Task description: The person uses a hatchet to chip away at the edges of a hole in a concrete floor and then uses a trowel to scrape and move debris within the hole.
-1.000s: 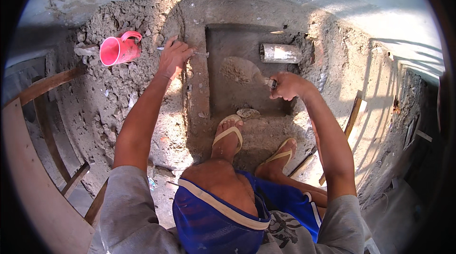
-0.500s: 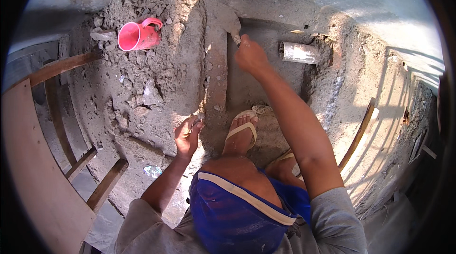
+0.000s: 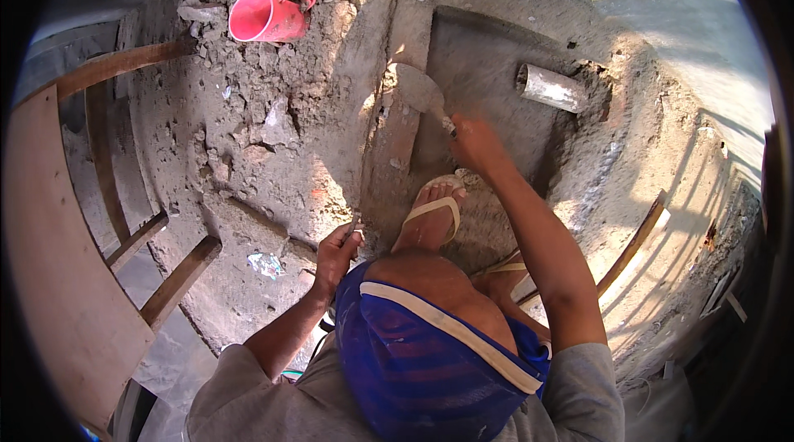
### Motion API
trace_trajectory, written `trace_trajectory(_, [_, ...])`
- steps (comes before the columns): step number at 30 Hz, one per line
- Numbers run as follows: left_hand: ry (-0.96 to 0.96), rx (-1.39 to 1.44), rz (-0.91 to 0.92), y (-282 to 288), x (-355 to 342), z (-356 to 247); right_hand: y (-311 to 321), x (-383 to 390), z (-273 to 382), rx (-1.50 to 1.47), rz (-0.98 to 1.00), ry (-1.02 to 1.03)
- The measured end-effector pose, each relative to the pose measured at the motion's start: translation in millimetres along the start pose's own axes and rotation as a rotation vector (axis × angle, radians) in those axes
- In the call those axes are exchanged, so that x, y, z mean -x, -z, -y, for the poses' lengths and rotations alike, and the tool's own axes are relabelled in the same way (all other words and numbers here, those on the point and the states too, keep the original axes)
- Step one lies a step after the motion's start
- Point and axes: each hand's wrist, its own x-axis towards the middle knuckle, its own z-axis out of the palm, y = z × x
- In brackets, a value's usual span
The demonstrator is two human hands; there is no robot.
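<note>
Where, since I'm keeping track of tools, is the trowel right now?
In the head view, the trowel is at upper middle, held in the right hand, its blade over the recess's left rim.

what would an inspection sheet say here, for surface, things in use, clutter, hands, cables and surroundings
Surface: rough grey ground around a square-cornered pit; patches of sun and shadow.
Things in use: trowel, blade over the pit's left edge, contact unclear; pipe jutting in from the right.
Clutter: rubble at upper left, pink mug on it; crumpled scrap at lower left.
Hands: right hand grips the trowel's handle; left hand holds a slim thing, too small to identify.
Cables: nothing seen for certain.
Surroundings: wooden frame at left, wooden strip at right.
</note>
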Motion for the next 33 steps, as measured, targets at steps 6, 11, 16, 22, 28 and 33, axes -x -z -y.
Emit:
trace_trajectory(6, [-0.004,-0.079,-0.011,-7,-5,1,-6,29,5,0.014,0.185,-0.054])
trace_trajectory(11, [-0.008,-0.072,-0.032,-8,-6,11,-9,46,8,0.255,0.485,0.033])
trace_trajectory(16, [-0.011,-0.055,-0.027,-7,-7,23,-15,46,12,0.320,0.467,0.053])
trace_trajectory(22, [-0.005,-0.039,-0.035,-8,-5,23,-14,35,27,0.501,0.589,0.159])
trace_trajectory(28, [0.002,-0.065,-0.013,-7,-6,23,-10,17,62,0.411,0.713,0.045])
trace_trajectory(33, [0.013,-0.155,0.042,-11,-10,10,16,13,67,0.367,0.884,-0.038])
